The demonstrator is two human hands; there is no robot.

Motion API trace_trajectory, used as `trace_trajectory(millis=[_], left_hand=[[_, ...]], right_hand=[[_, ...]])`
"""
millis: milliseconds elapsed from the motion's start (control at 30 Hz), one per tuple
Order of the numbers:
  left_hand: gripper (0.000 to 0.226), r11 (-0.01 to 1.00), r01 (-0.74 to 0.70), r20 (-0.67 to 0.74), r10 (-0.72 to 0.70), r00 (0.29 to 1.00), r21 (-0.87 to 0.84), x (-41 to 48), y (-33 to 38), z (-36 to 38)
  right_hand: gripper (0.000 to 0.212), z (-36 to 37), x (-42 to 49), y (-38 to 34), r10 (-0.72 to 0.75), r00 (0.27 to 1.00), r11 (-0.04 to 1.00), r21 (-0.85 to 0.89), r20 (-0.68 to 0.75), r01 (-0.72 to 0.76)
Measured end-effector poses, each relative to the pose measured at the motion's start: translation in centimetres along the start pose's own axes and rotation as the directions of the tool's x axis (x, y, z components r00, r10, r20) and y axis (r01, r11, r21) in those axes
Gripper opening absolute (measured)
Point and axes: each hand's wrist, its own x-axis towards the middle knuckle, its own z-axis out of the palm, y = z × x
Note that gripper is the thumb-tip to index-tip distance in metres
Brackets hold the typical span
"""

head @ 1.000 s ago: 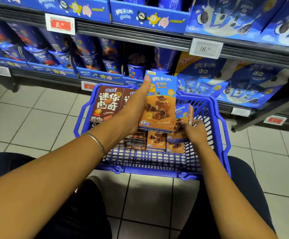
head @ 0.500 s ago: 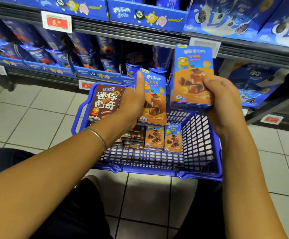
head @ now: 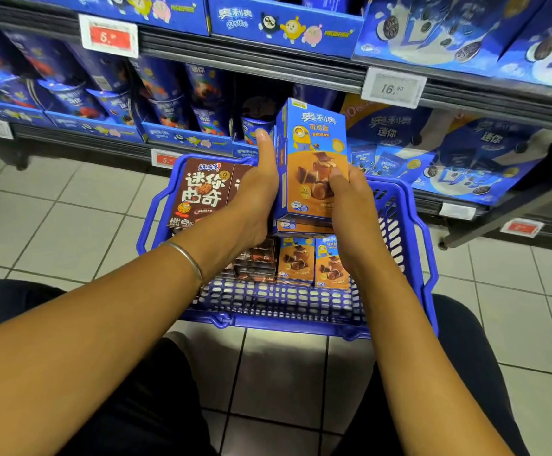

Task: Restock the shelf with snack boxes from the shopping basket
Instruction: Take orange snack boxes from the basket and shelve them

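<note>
Two blue-and-orange snack boxes (head: 314,149) are held upright together above the blue shopping basket (head: 414,225). My left hand (head: 256,195) grips them from the left, thumb pointing up along the side. My right hand (head: 350,199) grips them from the right, fingers curled over the front face. The rear box shows only as a strip below the front one. In the basket lie two more orange boxes (head: 296,261), a stack of dark boxes (head: 256,261) and brown cookie boxes (head: 199,192) standing at the back left.
The basket stands on the tiled floor (head: 37,218) in front of my knees. Behind it runs the low shelf (head: 182,139) with blue snack cups and large blue packs (head: 465,153) to the right. Price tags (head: 395,88) hang on the shelf edge above.
My right hand lifted a second orange box from the basket, then brought it left and down against the box in my left hand. Both hands now hold the pair together.
</note>
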Motion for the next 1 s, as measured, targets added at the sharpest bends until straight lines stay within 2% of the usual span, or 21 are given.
trace_trajectory(millis=[67, 167, 267, 367, 433, 533, 600, 667, 733, 800, 867, 1000], left_hand=[[0.085, 1.000, -0.005, 0.089, 0.004, 0.996, 0.015, -0.2, 0.2, 0.1], [0.071, 1.000, -0.012, 0.198, 0.012, 0.980, -0.003, -0.6, 0.5, -0.1], [0.065, 0.996, 0.002, 0.212, 0.017, 0.977, -0.090, -0.6, 0.6, -0.5], [0.066, 0.989, 0.004, 0.197, 0.026, 0.980, -0.151, -0.7, 0.8, -0.7], [0.067, 0.984, 0.003, 0.197, 0.033, 0.980, -0.181, -0.8, 1.1, -0.7], [0.067, 0.976, -0.004, 0.208, 0.051, 0.977, -0.220, -0.9, 1.4, -0.7], [0.068, 0.974, -0.004, 0.214, 0.054, 0.975, -0.227, -1.1, 1.5, -0.6], [0.068, 0.970, 0.000, 0.225, 0.057, 0.973, -0.244, -1.1, 1.6, -0.6], [0.068, 0.967, 0.007, 0.230, 0.053, 0.972, -0.256, -1.1, 1.8, -0.6], [0.068, 0.967, 0.012, 0.229, 0.048, 0.972, -0.255, -1.0, 2.0, -0.6], [0.070, 0.963, 0.023, 0.234, 0.041, 0.971, -0.268, -0.9, 2.2, -0.7], [0.070, 0.958, 0.026, 0.223, 0.040, 0.974, -0.286, -0.7, 2.4, -0.6]], right_hand=[[0.022, 0.0, 0.0, 0.1, 0.010, 1.000, 1.000, -0.004, -0.002, -0.010], [0.024, -0.1, 0.1, 0.3, 0.011, 1.000, 1.000, -0.004, 0.005, -0.011], [0.040, -0.6, 0.7, 0.6, 0.048, 0.996, 0.993, 0.109, 0.075, -0.056], [0.055, -1.3, 2.9, 3.1, 0.180, 0.979, 0.954, 0.224, 0.097, -0.198], [0.045, -1.4, 4.7, 6.1, 0.313, 0.950, 0.941, 0.134, -0.007, -0.310], [0.013, -1.0, 7.0, 11.3, 0.387, 0.916, 0.900, -0.170, -0.107, -0.401], [0.014, -0.3, 7.9, 13.7, 0.422, 0.900, 0.826, -0.363, -0.111, -0.432], [0.016, 0.7, 7.9, 15.0, 0.450, 0.886, 0.766, -0.462, -0.108, -0.446], [0.023, 1.5, 8.1, 16.5, 0.479, 0.870, 0.751, -0.458, -0.117, -0.475], [0.024, 2.1, 7.9, 17.4, 0.542, 0.837, 0.759, -0.386, -0.072, -0.524], [0.028, 2.5, 7.7, 18.3, 0.578, 0.815, 0.744, -0.389, -0.034, -0.544], [0.041, 2.9, 7.4, 18.3, 0.550, 0.830, 0.744, -0.396, -0.093, -0.538]])
